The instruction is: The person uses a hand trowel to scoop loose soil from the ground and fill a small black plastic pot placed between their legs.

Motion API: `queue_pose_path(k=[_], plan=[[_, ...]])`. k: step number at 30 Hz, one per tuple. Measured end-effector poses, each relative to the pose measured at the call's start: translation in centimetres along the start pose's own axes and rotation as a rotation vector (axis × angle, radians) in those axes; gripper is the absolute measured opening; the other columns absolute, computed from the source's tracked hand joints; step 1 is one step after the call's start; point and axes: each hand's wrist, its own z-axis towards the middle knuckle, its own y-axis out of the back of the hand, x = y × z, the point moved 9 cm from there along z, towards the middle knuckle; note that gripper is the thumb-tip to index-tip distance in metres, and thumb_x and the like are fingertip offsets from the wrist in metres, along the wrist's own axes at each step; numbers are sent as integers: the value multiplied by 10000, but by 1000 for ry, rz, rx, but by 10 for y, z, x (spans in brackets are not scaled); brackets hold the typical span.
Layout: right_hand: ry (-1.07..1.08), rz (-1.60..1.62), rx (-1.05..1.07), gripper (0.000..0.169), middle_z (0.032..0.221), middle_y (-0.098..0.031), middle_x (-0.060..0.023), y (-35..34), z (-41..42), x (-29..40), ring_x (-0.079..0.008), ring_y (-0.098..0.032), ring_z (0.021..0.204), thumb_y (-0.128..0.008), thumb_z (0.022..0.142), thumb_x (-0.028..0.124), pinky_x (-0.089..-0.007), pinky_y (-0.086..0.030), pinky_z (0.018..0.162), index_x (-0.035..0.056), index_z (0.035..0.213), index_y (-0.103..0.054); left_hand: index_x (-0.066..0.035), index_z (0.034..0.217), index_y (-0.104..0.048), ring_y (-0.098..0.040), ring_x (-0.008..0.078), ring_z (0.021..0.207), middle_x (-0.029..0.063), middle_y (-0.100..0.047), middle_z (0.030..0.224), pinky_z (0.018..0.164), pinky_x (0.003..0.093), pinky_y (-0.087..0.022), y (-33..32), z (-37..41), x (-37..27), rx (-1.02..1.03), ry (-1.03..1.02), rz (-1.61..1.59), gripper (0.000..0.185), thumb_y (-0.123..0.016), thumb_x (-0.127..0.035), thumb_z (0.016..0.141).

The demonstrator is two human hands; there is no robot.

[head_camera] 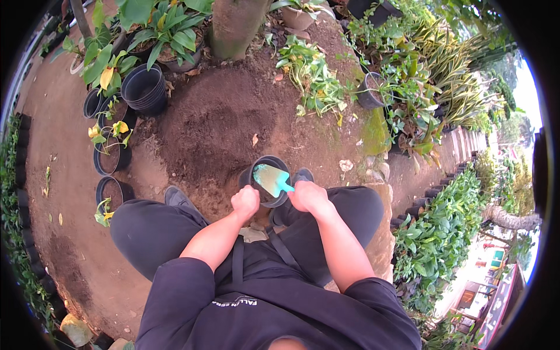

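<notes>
Between my knees stands a black plastic nursery pot (244, 179), tilted a little. My left hand (246, 202) grips its near left rim, fingers curled and partly hidden. In my right hand (307, 195) is the handle of a turquoise garden trowel (272, 178). Its blade lies over the pot's mouth, worn and smeared with soil, pointing up and left. How much soil the pot holds is mostly hidden by the blade. Just beyond the pot spreads a mound of loose dark soil (214, 118).
A stack of black nursery pots (146, 89) stands at the upper left. Below it are soil-filled pots (108, 157) with yellowing plants. Cut leafy vines (310, 74) lie beyond the mound, right of a tree trunk (238, 30). A stone edge (380, 210) borders my right knee.
</notes>
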Motion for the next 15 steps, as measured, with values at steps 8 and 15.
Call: queue_pose_path(k=[8, 15], plan=[[38, 13, 51, 378, 1022, -618, -173, -11, -1, -2, -322, -588, 972, -473, 866, 335, -404, -463, 828, 24, 1035, -607, -16, 1066, -555, -574, 338, 1011, 207, -595, 1064, 858, 425, -457, -21, 21, 61, 44, 142, -22, 349, -363, -254, 898], [78, 98, 38, 373, 1023, -616, -179, -34, 3, 36, -327, -585, 976, -476, 864, 324, -418, -465, 828, 14, 1029, -599, -46, 1109, -523, -538, 318, 1075, 182, -553, 1150, 887, 428, -430, -57, 43, 110, 282, 243, -14, 346, -337, -283, 939]])
